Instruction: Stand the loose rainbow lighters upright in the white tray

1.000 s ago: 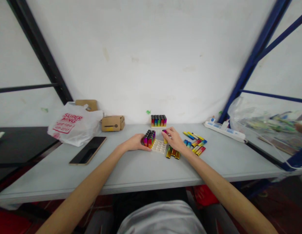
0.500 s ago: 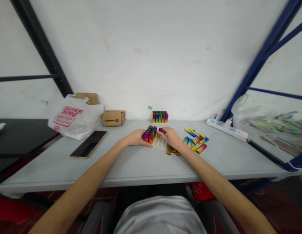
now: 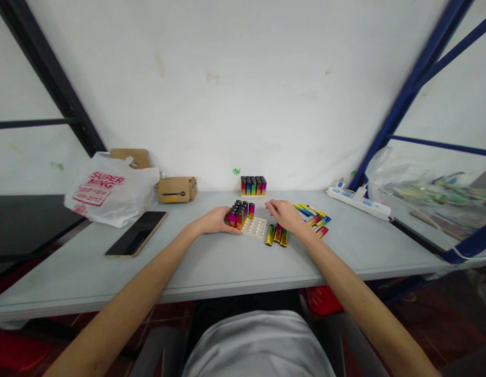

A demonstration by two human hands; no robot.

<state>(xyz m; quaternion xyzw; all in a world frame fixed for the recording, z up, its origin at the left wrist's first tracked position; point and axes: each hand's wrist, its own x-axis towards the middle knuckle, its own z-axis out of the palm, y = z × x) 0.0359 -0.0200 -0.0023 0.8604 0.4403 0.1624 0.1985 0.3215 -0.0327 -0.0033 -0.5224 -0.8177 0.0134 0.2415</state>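
My left hand (image 3: pixel 217 220) curls round the left side of a group of upright lighters (image 3: pixel 238 213), thumb in front and fingers partly hidden behind. These lighters have black tops and shiny rainbow-coloured bodies, and stand in a white tray (image 3: pixel 255 227) with rows of holes. One purple-and-gold lighter (image 3: pixel 251 210) is upright at the group's right edge. Above the table, right of the tray, my right hand (image 3: pixel 284 213) is open, fingers loosely bent, with nothing visible in it. Close below it lie several gold-and-red lighters (image 3: pixel 277 235).
More loose colourful lighters (image 3: pixel 319 220) lie to the right, partly behind my right forearm. A filled lighter tray (image 3: pixel 253 187) stands by the wall. Around the table are a phone (image 3: pixel 136 234), a plastic bag (image 3: pixel 113 188), a cardboard box (image 3: pixel 176 189) and a power strip (image 3: pixel 361 203).
My right hand has let go of a lighter, which now stands in the tray, and has moved right. My left hand stays round the group. The view has shifted slightly.
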